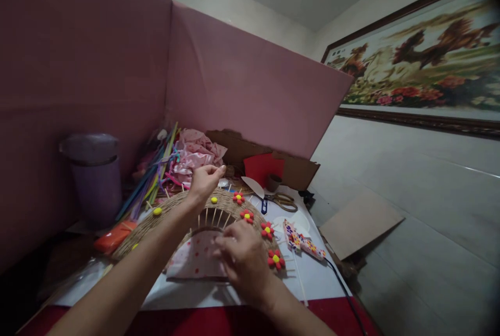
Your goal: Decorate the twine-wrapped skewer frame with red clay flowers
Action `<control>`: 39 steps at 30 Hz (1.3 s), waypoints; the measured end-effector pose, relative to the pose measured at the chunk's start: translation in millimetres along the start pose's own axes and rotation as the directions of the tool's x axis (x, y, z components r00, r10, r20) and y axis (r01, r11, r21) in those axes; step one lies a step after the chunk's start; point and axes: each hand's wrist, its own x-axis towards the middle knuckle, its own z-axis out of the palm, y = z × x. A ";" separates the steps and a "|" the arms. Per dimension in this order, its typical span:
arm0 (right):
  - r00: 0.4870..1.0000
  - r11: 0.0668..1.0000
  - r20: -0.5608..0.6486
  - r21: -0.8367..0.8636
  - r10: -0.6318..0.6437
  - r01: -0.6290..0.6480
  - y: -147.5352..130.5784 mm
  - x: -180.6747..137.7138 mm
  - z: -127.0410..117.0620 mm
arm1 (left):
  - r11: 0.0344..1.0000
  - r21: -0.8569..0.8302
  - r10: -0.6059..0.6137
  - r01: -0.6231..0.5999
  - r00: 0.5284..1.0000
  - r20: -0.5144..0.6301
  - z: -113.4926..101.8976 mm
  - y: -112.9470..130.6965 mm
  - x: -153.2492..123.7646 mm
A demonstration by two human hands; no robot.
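A woven, arch-shaped twine piece (pixel 172 211) with wooden sticks lies on the white sheet (pixel 312 273). Red flowers with yellow centres (pixel 267 230) and small yellow balls (pixel 157 211) sit along it. My left hand (pixel 205 182) reaches over the arch's far edge, fingers pinched together near the pink crumpled paper (pixel 197 156); what they hold is too small to make out. My right hand (pixel 242 260) rests curled on the pink dotted paper (pixel 193 260) inside the arch, pressing on it.
Scissors (pixel 281 200), a red sheet (pixel 263 168), a tape roll (pixel 274 182), and cardboard (pixel 297 169) lie behind. Coloured straws (pixel 156 174), a purple bucket (pixel 96 179), and an orange pack (pixel 113 237) are at left. A patterned paper piece (pixel 302 242) is at right. Pink board walls surround.
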 end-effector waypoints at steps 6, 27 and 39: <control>0.992 0.973 0.060 -0.199 -0.107 0.117 -9.4 -12.7 40.0 | 0.998 -0.041 0.048 -0.048 0.999 -0.005 -8.4 -13.9 -35.9; 0.891 0.839 -0.109 -0.303 0.440 -0.451 56.0 23.9 9.8 | 0.443 0.741 0.263 -0.505 0.863 0.431 17.4 -50.0 -84.8; 0.904 0.839 -0.087 -0.343 0.418 -0.421 59.5 27.1 17.0 | 0.447 0.753 0.233 -0.483 0.875 0.424 15.6 -49.8 -88.8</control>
